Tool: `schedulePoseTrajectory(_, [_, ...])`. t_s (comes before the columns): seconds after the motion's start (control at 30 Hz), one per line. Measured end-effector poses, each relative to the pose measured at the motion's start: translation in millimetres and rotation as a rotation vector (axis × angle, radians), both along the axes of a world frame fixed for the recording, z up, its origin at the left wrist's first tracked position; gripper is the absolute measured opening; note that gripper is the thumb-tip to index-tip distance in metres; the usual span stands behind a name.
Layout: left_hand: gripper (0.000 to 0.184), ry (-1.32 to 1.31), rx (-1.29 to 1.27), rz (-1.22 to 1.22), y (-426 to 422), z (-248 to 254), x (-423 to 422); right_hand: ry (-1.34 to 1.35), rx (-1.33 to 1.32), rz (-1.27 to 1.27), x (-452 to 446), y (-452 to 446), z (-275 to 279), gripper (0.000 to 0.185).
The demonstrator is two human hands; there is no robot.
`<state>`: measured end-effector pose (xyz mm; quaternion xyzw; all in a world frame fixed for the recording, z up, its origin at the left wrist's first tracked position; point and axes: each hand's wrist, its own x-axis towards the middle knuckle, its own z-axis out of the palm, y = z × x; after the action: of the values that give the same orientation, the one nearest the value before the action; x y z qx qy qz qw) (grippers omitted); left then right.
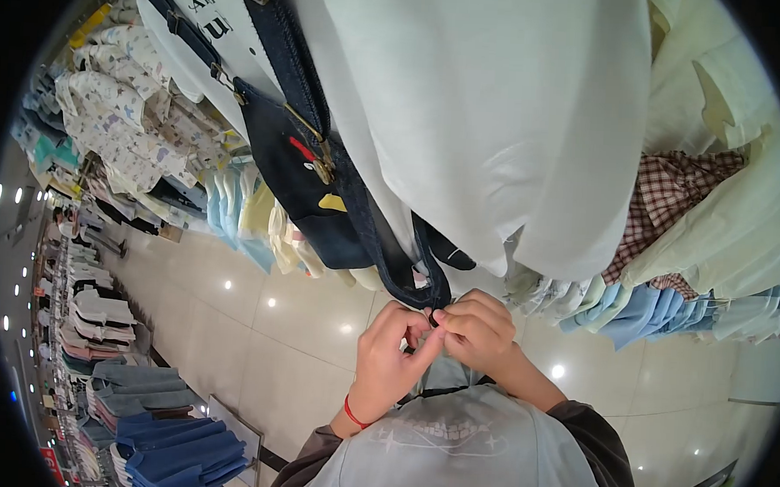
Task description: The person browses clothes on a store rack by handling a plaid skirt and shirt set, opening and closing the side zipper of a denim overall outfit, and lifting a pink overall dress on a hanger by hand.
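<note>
A pair of dark navy denim overalls [302, 174] hangs over a white T-shirt [492, 100] with black lettering at the upper left. Brass-coloured buckles fasten the straps, and red and yellow patches sit on the bib. In front of my body, both hands meet at the lowest dark end of the overalls. My left hand [391, 352], with a red string bracelet on its wrist, is closed in a pinch there. My right hand [475, 334] pinches the same spot from the other side. The fingers partly hide a small dark piece between them.
Patterned shirts [109, 109] hang at the upper left. Pale blue garments [648, 311] and a red checked garment [657, 212] hang at right. Blue shirts [176, 452] hang on a rack at lower left. Shiny floor tiles [255, 333] lie below; people stand far left.
</note>
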<state>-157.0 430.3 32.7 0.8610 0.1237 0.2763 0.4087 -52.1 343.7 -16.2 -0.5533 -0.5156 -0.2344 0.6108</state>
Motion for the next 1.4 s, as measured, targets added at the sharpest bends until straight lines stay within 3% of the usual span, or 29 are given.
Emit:
schedulePoseTrajectory(0.17, [0.014, -0.050, -0.195, -0.024, 7, -9, -6, -0.030, 0.030, 0.003, -3, 10, 1, 0.018])
schedulePoseTrajectory(0.37, [0.010, -0.027, -0.727, -0.038, 19, -17, -10, -0.062, -0.008, 0.030, -1, 23, 2, 0.015])
schedulePoseTrajectory(0.57, [0.009, -0.118, -0.870, -0.002, 30, -33, -2, -0.096, -0.024, 0.019, 1, 35, 8, 0.015])
schedulePoseTrajectory(0.77, [0.009, -0.172, -0.635, -0.002, 40, -34, 1, -0.056, -0.011, 0.021, 1, 44, 10, 0.017])
schedulePoseTrajectory(0.87, [0.011, -0.165, -0.181, -0.032, 45, -21, 0, -0.048, -0.013, 0.014, 4, 49, 7, 0.019])
schedulePoseTrajectory(0.97, [0.012, -0.106, -0.258, -0.042, 49, -22, -1, -0.045, 0.001, -0.017, 1, 52, 6, 0.019])
schedulePoseTrajectory(1.23, [0.007, -0.023, -0.981, -0.069, 48, -33, -1, -0.075, -0.104, 0.008, 4, 45, 1, 0.015])
schedulePoseTrajectory(1.4, [0.006, -0.093, -1.167, -0.086, 41, -41, 4, -0.098, -0.157, -0.001, 5, 38, 2, 0.013])
